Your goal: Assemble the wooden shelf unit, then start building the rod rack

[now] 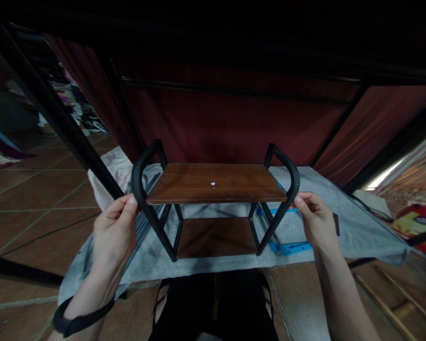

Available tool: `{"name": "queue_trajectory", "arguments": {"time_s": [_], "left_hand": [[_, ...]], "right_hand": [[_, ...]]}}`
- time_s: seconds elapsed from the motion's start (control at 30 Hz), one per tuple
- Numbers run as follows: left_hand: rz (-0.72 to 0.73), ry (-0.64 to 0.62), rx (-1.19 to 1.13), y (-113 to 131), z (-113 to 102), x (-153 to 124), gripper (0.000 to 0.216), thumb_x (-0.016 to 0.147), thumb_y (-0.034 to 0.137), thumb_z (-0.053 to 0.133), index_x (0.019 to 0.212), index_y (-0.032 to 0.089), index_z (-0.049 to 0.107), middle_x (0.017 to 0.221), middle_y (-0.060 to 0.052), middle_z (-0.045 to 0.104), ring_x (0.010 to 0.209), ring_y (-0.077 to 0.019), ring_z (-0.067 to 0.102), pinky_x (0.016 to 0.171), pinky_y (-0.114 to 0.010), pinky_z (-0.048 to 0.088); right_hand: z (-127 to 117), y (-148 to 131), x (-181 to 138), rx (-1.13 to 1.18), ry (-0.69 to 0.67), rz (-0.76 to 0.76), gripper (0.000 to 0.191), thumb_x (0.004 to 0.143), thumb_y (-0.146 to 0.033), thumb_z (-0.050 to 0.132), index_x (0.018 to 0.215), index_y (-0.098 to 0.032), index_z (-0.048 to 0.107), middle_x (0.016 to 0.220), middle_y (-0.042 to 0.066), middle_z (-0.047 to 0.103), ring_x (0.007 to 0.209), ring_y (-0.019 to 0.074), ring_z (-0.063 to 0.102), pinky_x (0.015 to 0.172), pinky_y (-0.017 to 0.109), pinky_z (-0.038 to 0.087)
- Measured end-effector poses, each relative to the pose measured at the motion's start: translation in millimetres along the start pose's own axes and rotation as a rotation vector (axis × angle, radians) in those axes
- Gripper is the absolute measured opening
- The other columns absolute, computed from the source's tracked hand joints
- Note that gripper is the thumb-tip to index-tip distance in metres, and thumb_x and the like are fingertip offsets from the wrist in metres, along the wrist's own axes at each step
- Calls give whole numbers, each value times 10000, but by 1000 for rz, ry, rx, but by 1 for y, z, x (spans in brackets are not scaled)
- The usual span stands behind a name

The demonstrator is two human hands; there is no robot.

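Two-tier shelf (216,183) sits over the grey cloth (362,237), between both hands.
Its long axis runs left to right; left hand (115,232) and right hand (319,222), about equally near, each pinch a black side tube (137,180).

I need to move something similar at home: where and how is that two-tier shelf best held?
Probably by its curved left tube and right tube, coming from the outer side of each. These slim black loops rise above the upper board at both ends, so holding both should help keep the shelf level.
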State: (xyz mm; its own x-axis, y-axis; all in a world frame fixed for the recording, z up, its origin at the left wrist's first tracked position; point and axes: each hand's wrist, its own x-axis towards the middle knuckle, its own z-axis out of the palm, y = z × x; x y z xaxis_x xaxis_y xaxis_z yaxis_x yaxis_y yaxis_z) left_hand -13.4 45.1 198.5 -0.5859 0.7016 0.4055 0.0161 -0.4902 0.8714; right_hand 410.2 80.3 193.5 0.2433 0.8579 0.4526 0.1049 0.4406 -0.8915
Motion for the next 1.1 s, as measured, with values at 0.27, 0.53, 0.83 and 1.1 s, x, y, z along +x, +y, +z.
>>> {"name": "queue_trajectory", "arguments": {"time_s": [0.27, 0.53, 0.83, 1.1], "left_hand": [[11, -12, -61, -7, -2, -2, 213, 782, 310, 791, 953, 185, 767, 878, -10, 732, 804, -107, 641, 866, -231, 526], [-77, -54, -148, -4, -3, -2, 228, 745, 305, 830, 940, 198, 780, 949, -35, 753, 898, -140, 665, 934, -269, 514], [-37, 4, -226, -4, 5, -12, 267, 714, 309, 857, 940, 228, 740, 888, 16, 723, 816, -100, 661, 864, -227, 522], [-105, -6, -211, -4, -2, -5, 324, 607, 286, 919, 871, 201, 752, 847, 11, 740, 773, -101, 670, 817, -236, 537]], "right_hand": [[-4, 2, -1, -48, -14, -33, 202, 851, -433, 723, 912, -247, 672, 789, -12, 645, 731, 148, 587, 726, 293, 476], [-2, 5, -6, -62, 39, -38, 212, 853, -446, 717, 947, -260, 684, 799, -11, 647, 734, 159, 591, 731, 310, 475], [-5, 12, -9, -132, 114, -54, 229, 849, -461, 718, 949, -257, 693, 874, -6, 670, 780, 162, 610, 735, 307, 480], [-6, 9, -9, -175, 136, -80, 241, 835, -429, 731, 950, -220, 698, 830, 7, 681, 739, 161, 614, 732, 326, 468]]}}
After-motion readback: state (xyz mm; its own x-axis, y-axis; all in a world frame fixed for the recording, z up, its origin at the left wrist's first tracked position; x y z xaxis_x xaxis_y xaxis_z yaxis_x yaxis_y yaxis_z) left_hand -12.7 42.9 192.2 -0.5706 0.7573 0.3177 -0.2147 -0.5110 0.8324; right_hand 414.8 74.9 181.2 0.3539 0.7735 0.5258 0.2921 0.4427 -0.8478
